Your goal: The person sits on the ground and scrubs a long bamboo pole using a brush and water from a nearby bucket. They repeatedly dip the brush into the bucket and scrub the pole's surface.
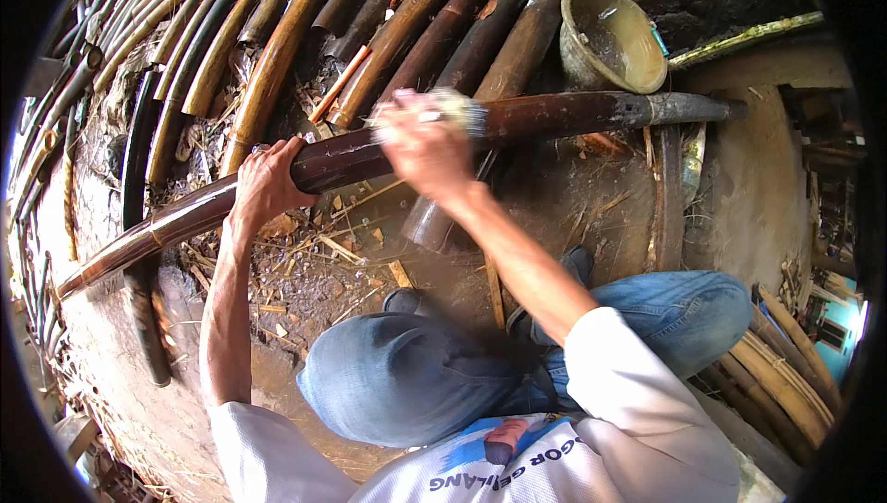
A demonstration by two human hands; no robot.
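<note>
A long, dark brown bamboo pole [536, 118] lies wet and shiny across the space before me, from the lower left to the upper right. My left hand [271, 180] is wrapped over it left of the middle, thumb on the near side. My right hand [425, 147], smeared by motion, presses a pale, bunched scrubbing wad [459, 113] onto the pole's upper side. What the wad is made of cannot be made out. Under the pole, a short dark bamboo piece [439, 223] juts toward me.
Rows of cut bamboo poles [277, 69] lie beyond my hands. A worn basin [614, 36] with some water stands at the far right, a small teal object on its rim. Bamboo scraps [337, 246] litter the wet ground. More bamboo lengths [781, 374] lie right of my bent knees.
</note>
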